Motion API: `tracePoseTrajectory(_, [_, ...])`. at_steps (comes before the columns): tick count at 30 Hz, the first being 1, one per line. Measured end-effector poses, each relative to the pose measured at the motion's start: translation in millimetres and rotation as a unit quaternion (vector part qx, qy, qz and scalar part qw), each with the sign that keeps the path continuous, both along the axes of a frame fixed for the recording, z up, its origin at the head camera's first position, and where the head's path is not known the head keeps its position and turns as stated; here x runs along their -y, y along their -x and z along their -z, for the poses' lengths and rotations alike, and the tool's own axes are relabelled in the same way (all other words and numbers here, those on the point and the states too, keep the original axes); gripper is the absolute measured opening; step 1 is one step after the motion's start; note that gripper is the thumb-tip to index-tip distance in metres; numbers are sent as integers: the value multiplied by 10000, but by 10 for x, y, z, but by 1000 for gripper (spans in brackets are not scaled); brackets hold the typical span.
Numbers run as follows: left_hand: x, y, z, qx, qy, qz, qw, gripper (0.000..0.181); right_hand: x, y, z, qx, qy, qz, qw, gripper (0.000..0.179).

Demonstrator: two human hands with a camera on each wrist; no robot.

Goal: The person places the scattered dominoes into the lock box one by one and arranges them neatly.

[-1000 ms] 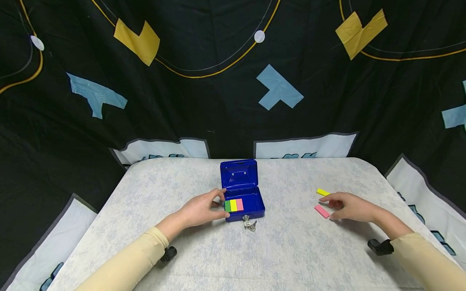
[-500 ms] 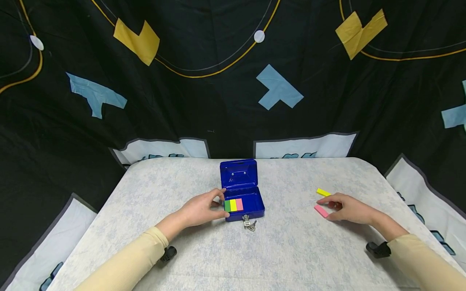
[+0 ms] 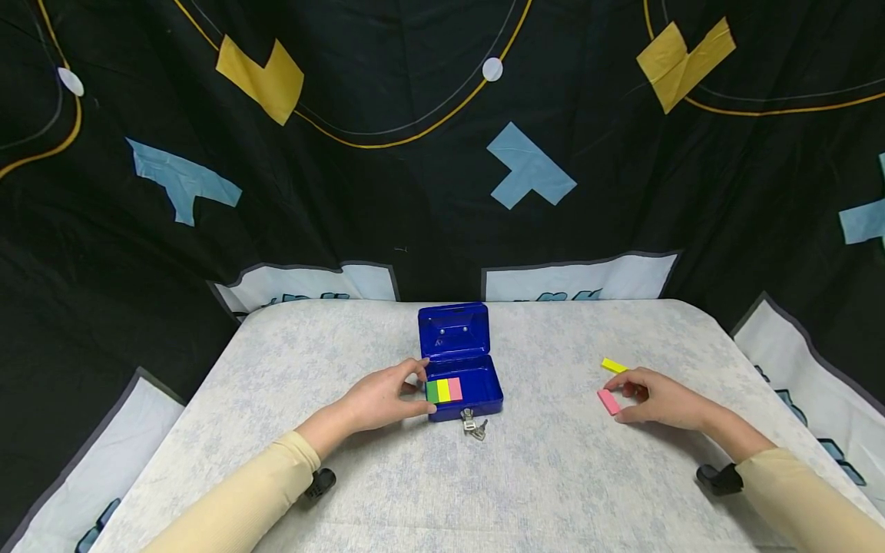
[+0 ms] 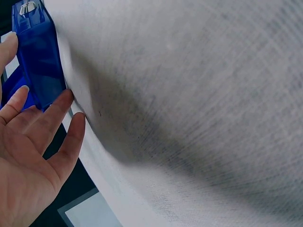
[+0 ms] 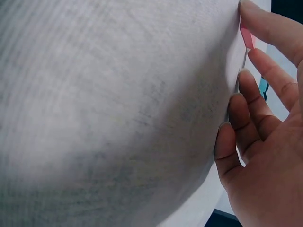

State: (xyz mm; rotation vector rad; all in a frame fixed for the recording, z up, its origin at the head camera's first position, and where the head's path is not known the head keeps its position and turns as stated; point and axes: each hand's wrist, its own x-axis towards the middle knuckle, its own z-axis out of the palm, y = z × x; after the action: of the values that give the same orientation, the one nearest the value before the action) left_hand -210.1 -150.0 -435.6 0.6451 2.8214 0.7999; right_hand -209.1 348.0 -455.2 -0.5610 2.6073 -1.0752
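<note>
A blue cash box [image 3: 484, 392] stands with its lid raised at the table's middle. Green [image 3: 432, 392], yellow [image 3: 443, 390] and pink [image 3: 455, 389] blocks lie side by side within it, at the left. My left hand [image 3: 383, 395] holds the box's left side, thumb at the front corner and index finger at the back. In the left wrist view its other fingers rest by the box's wall. Over to the right, my right hand [image 3: 667, 399] pinches a loose pink block [image 3: 608, 402] between thumb and index finger, low at the tabletop. The right wrist view shows only a sliver of that block [image 5: 246, 38].
A yellow block [image 3: 613, 365] lies just beyond the right hand's index finger. Keys [image 3: 477, 430] hang from the lock at the box's front. Pale patterned cloth covers the table [image 3: 539, 476], and a dark curtain [image 3: 415, 223] hangs behind it.
My right hand has shifted slightly left, and its thumb and index finger have closed on the pink block, which has turned a little. The left hand and the box have stayed put.
</note>
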Motion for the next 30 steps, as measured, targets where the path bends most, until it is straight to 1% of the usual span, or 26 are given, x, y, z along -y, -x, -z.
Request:
tracePoseTrajectory(5, [4,3,2,-19,24,2,10000,50,-28,5,-3,96,32,17,9999,53])
tracePoseTrajectory(16, [8,17,11,-13,40,21,10000,48,-30,4,-2,128,-17,155,9998,46])
tracePoseTrajectory(20, [7,9,7,-2,-2,15,10000,49,-11,-8,-6,28,-31,207,9998,44])
tracePoseTrajectory(23, [6,5,0,2,-27,13,10000,48,19,-4,-5,-123,-118,229,9996,42])
tracePoseTrajectory(30, [7,5,-1,63,-60,10,10000,47,158,54,-8,-470,-302,220,9982,43])
